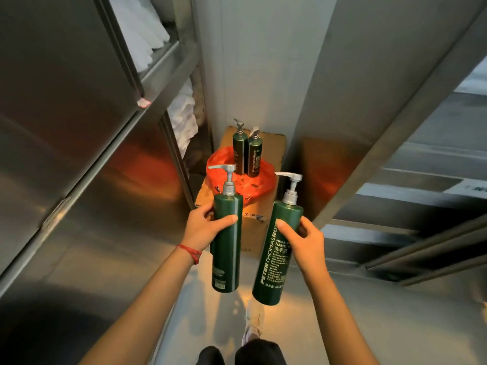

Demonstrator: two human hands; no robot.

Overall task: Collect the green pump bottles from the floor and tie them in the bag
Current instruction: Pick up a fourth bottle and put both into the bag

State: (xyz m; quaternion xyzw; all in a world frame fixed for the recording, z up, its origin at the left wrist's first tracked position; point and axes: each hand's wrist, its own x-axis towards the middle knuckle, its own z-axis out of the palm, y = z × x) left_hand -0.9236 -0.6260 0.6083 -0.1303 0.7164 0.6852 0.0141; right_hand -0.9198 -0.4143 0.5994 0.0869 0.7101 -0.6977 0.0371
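My left hand grips a green pump bottle upright, its back label facing me. In my right hand is a second green pump bottle, tilted slightly, white lettering on its front. Both are held in the air above the floor. Ahead, an orange plastic bag lies open on a cardboard box. Two more green pump bottles stand upright in the bag, side by side.
A steel cabinet with shelves of folded white linen lines the left. A steel panel and a metal rack stand on the right. My shoe is on the grey floor below the bottles.
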